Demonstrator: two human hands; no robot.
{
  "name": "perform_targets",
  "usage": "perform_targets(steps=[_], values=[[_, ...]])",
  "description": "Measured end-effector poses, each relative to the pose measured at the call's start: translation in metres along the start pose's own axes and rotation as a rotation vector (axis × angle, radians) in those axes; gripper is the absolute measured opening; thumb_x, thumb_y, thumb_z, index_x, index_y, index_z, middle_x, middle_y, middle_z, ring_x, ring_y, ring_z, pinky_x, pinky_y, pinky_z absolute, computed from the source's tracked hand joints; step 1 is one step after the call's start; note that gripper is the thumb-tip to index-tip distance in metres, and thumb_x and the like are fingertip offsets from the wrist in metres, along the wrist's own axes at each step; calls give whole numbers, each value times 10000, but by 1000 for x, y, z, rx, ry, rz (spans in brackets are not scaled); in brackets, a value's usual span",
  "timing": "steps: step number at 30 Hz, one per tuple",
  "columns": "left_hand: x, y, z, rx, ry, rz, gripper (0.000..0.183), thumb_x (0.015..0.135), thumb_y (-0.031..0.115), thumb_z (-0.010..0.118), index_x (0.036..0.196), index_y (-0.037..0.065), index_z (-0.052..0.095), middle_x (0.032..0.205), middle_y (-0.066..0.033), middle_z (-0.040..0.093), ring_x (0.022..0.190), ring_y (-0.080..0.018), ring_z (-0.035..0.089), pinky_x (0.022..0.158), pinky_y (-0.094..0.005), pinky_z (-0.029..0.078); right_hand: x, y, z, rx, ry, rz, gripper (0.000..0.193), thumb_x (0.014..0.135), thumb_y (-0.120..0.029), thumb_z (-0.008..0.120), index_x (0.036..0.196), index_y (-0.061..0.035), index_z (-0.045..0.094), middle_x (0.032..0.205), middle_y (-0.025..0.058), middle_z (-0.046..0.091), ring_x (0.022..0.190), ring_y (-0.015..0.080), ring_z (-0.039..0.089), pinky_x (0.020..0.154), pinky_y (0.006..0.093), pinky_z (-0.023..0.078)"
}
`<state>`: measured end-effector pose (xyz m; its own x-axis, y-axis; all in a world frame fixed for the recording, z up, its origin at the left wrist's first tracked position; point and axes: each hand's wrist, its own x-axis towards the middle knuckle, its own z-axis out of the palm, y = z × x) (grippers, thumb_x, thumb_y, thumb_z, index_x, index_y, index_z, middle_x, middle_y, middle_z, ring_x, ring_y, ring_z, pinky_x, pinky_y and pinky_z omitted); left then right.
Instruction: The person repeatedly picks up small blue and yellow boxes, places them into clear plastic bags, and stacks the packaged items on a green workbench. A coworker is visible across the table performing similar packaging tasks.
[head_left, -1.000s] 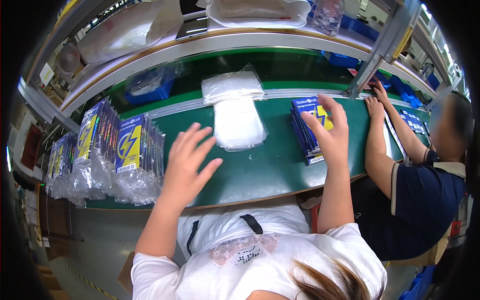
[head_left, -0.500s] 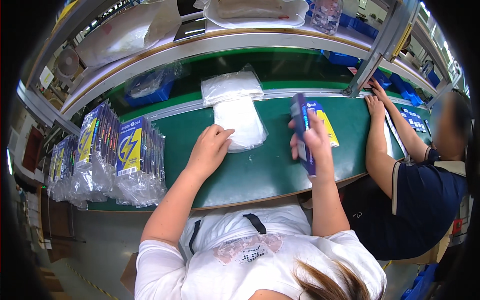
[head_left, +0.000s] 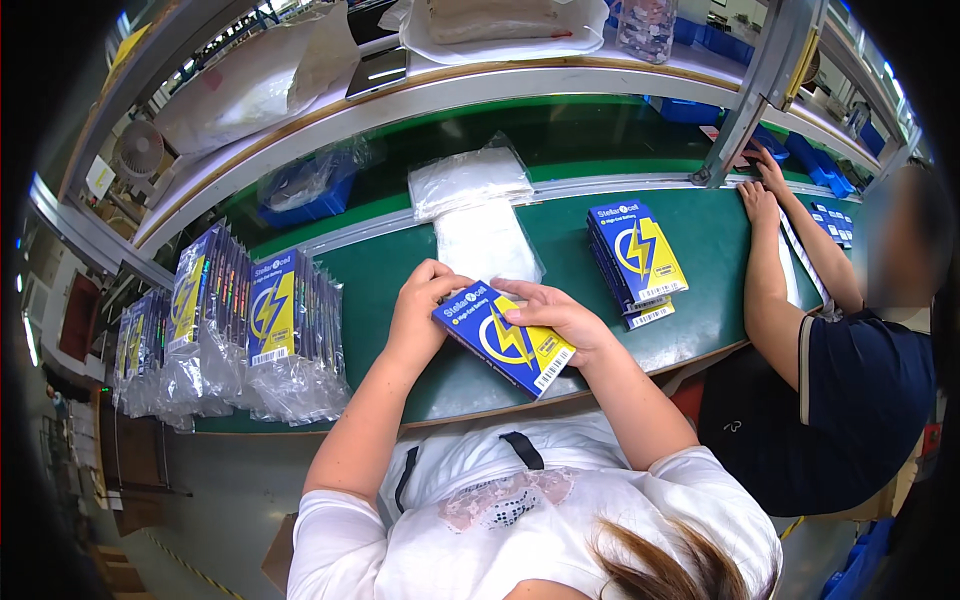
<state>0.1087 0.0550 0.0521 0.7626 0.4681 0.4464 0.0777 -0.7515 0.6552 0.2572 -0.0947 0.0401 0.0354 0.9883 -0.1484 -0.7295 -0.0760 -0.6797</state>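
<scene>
My right hand (head_left: 565,318) grips a flat blue and yellow box (head_left: 505,340) with a lightning bolt on its face, thumb on the front and fingers at its far edge. The box lies tilted over the near part of the bench. My left hand (head_left: 420,305) is curled at the box's upper left corner, beside the lower edge of a pile of clear plastic bags (head_left: 485,240). What its fingertips pinch is hidden. To the right, a small stack of matching boxes (head_left: 640,250) rests on the green bench.
Bagged boxes (head_left: 275,315) stand in rows at the left. Behind the bags are a white packet (head_left: 470,180) and a blue bin (head_left: 315,195). A shelf edge (head_left: 480,85) crosses above. At the right, a co-worker's arms (head_left: 770,260) reach over the green bench (head_left: 380,265).
My right hand has brought the box leftward and nearer to me, turning its face up. My left hand now meets the box's corner beside the bags. The stack at right is uncovered.
</scene>
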Motion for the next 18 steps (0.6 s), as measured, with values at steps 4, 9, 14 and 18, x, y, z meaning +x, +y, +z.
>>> perform_targets(steps=[4,9,14,18], values=[[-2,-5,0,-136,18,-183,126,766,44,667,887,18,694,800,-68,605,731,-166,604,665,-260,483,-3,-3,-3,-73,74,-54,576,814,-16,631,1320,81,374,1104,183,619,906,211,668,778,310,556],[-6,-11,0,-450,40,-471,131,813,49,641,921,-14,680,852,-65,648,735,-111,613,682,-234,489,-15,0,-4,-188,149,-45,540,826,-27,628,1299,94,399,1107,176,620,920,200,658,790,293,540],[-12,14,-2,-60,-23,-171,172,791,-28,602,951,-11,662,839,-79,644,734,-127,623,683,-236,493,-12,17,1,-217,362,-297,463,838,-44,633,1234,103,444,1065,166,629,877,164,649,765,268,528],[-17,32,-2,-65,-49,-45,241,773,-42,593,1001,12,650,823,-96,623,750,-144,631,687,-261,500,-11,30,8,-189,511,-420,266,834,-68,668,1024,67,539,916,128,653,768,120,637,687,241,519]])
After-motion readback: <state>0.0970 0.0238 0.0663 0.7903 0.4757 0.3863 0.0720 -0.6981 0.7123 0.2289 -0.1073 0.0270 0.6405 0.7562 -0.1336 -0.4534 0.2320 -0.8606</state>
